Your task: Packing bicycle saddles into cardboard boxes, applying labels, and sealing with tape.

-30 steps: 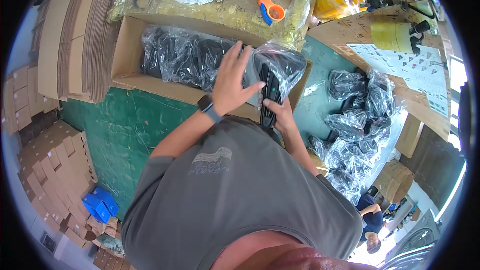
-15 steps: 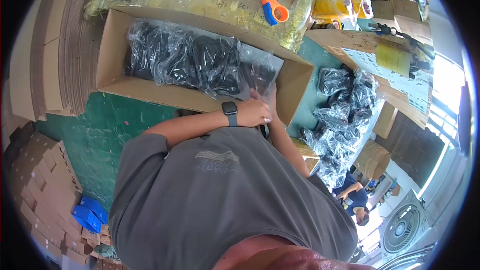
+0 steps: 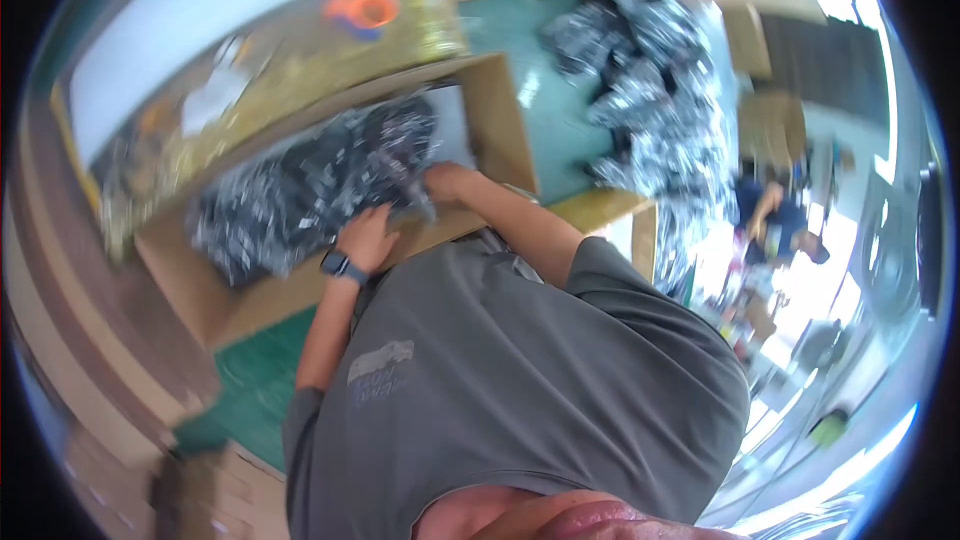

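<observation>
A long open cardboard box (image 3: 505, 120) stands before me, holding a row of black items in clear plastic bags (image 3: 310, 180). What the items are I cannot make out through the wrinkled, blurred plastic. My left hand (image 3: 368, 240), with a dark watch on its wrist, lies at the box's near wall with fingers apart, close to the bags. Reaching in over the near wall, my right hand (image 3: 452, 183) is beside the rightmost bag. Its fingers are hidden or smeared. At the box's right end a pale grey sheet (image 3: 452, 120) shows behind that hand.
Beyond the box is a workbench with an orange and blue tape dispenser (image 3: 365, 12). More bagged black items (image 3: 660, 110) are heaped to the right. Flat cardboard (image 3: 100, 340) is stacked at left. A person (image 3: 775, 225) is farther off at right.
The view has turned, so the box now slants. My hands, together at the box's right end before, are apart: the left along the near wall, the right still by the end bag.
</observation>
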The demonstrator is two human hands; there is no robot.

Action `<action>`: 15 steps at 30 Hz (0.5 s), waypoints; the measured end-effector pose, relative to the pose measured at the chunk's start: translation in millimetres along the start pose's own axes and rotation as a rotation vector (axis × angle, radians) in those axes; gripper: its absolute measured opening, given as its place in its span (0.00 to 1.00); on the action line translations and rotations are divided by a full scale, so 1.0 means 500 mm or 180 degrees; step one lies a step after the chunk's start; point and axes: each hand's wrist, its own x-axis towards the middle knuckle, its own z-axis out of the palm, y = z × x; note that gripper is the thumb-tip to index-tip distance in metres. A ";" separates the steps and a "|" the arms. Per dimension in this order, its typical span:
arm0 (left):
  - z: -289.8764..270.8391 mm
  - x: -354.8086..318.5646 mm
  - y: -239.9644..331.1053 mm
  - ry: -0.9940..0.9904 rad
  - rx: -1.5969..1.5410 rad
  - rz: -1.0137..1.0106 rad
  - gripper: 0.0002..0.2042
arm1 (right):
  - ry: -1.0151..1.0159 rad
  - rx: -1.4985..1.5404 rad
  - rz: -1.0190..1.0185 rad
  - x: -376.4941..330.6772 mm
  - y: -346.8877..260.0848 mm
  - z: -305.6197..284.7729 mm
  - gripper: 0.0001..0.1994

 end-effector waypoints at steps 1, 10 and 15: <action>-0.005 0.004 0.010 0.0118 -0.0017 0.0005 0.29 | 0.0764 0.1236 -0.0492 -0.073 -0.010 -0.045 0.19; -0.056 0.168 0.300 0.0608 -0.0376 0.0623 0.27 | 0.4887 0.5456 0.5703 -0.491 0.653 0.231 0.47; -0.033 0.253 0.502 0.0669 -0.0370 0.0994 0.22 | 0.4186 0.6987 0.5993 -0.387 0.717 0.273 0.62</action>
